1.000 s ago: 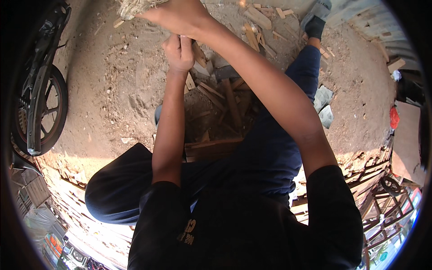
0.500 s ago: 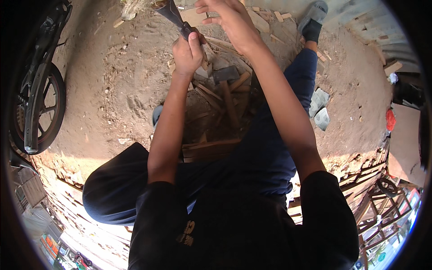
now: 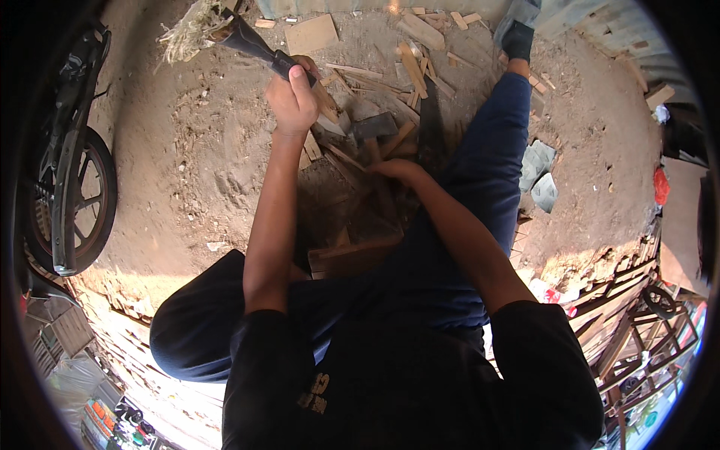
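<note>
My left hand point(image 3: 291, 101) is closed round the narrow end of a dark, tapered tool point(image 3: 251, 41), its thumb lying along it. The tool slants up to the left and carries a frayed, pale fibrous mass point(image 3: 193, 31) at its far end. In front of my lap lies a hammer with a dark block-shaped head point(image 3: 375, 125) and a wooden handle. My right hand point(image 3: 399, 172) has its fingers curled at that handle, partly in shadow, so the fingertips are hard to see. Wood offcuts point(image 3: 411, 71) lie around the hammer.
A dark flat strip point(image 3: 430, 124) lies beside my outstretched leg. Grey sheet scraps point(image 3: 537, 171) are on the dirt floor to the right. A motorbike wheel point(image 3: 90, 199) stands at the left. A thick wood piece point(image 3: 352, 256) sits close to my lap.
My right hand has come down from beside the tool to the hammer handle. My left hand has shifted left and lower with the tool, bringing more of its fibrous end into view.
</note>
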Action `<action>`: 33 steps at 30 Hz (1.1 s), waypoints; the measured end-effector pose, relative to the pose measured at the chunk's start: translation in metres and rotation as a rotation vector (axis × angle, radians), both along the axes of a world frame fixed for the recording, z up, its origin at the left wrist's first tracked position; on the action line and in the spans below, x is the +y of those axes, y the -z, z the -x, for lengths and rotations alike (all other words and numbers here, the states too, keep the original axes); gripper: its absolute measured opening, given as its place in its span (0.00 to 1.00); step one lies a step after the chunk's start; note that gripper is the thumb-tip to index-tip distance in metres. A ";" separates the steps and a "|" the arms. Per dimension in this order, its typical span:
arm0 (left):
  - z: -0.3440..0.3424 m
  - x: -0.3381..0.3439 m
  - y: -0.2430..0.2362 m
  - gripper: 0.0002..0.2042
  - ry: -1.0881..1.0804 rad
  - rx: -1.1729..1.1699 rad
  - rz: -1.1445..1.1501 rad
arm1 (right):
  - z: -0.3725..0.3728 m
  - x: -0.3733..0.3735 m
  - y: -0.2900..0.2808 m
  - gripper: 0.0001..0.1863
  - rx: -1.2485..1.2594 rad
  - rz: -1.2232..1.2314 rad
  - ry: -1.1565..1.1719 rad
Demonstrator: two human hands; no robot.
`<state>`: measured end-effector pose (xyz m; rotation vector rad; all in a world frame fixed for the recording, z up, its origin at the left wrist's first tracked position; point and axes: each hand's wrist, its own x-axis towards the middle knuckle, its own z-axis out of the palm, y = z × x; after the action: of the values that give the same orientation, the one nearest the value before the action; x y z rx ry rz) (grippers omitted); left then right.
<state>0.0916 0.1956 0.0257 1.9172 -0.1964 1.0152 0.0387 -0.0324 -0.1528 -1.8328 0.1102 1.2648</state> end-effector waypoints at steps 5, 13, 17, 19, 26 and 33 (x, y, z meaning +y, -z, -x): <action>-0.005 -0.004 0.001 0.12 0.044 0.015 -0.095 | -0.023 0.008 0.000 0.16 0.607 -0.429 0.407; -0.012 0.002 -0.001 0.08 0.054 0.010 -0.114 | -0.021 0.000 -0.170 0.18 0.037 -0.154 0.395; -0.008 -0.001 -0.003 0.07 0.050 0.074 -0.181 | -0.028 -0.009 -0.342 0.18 -0.381 -0.136 0.350; -0.008 0.000 -0.002 0.08 0.053 0.089 -0.192 | -0.033 -0.001 -0.412 0.17 -0.664 -0.200 0.332; -0.012 -0.003 -0.008 0.06 0.089 0.074 -0.208 | -0.027 0.036 -0.477 0.17 -0.984 -0.116 0.159; -0.005 0.003 -0.011 0.08 0.092 0.120 -0.162 | -0.009 0.040 -0.487 0.13 -0.893 -0.049 0.006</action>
<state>0.0964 0.1983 0.0363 2.0884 -0.3028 0.8413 0.0481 0.0072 0.3347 -2.1780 -0.3980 0.3487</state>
